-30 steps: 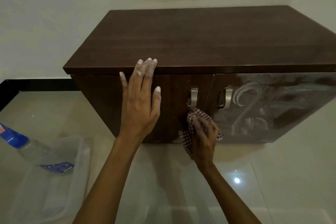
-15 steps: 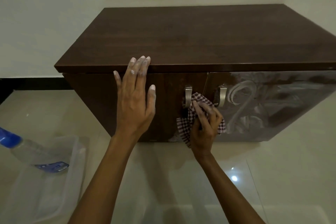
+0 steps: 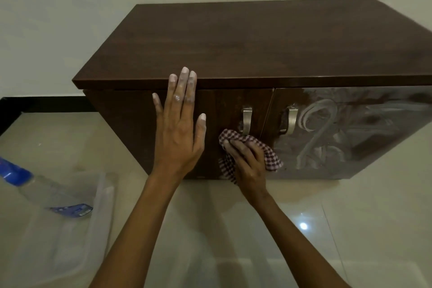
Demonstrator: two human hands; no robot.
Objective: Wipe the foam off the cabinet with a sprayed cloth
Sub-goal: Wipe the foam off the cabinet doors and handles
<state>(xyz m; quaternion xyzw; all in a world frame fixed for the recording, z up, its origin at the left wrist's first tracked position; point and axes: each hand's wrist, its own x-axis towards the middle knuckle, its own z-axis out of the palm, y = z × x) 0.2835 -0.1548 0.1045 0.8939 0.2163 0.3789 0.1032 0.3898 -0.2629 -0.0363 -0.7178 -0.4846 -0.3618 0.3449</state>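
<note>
Sliding down and left from between the two handles half a second ago, the checked cloth (image 3: 268, 152) now sits just below the left handle (image 3: 246, 121), low on the left door (image 3: 121, 121) near the seam. The right hand (image 3: 248, 165) has it bunched under curled fingers and presses it against the wood. The left hand (image 3: 178, 133) has kept its place, fingers straight and spread flat on the left door, whitened fingertips reaching the edge of the cabinet (image 3: 257, 40) top; it holds nothing and seems to brace the cabinet.

By the look of it, this stroke is finishing the left door, which shows dark and nearly bare. The foam (image 3: 325, 128) lies in pale swirls and smears across the right door, right of the right handle (image 3: 291, 123), so most of the wiping is likely still ahead.

The cabinet stands on a glossy pale tiled floor (image 3: 364, 222) against a plain light wall (image 3: 70, 11), with a black skirting (image 3: 37, 103) at the left middle. At the lower left a spray bottle (image 3: 16, 174) with a blue head lies in a clear plastic container (image 3: 102, 196).
</note>
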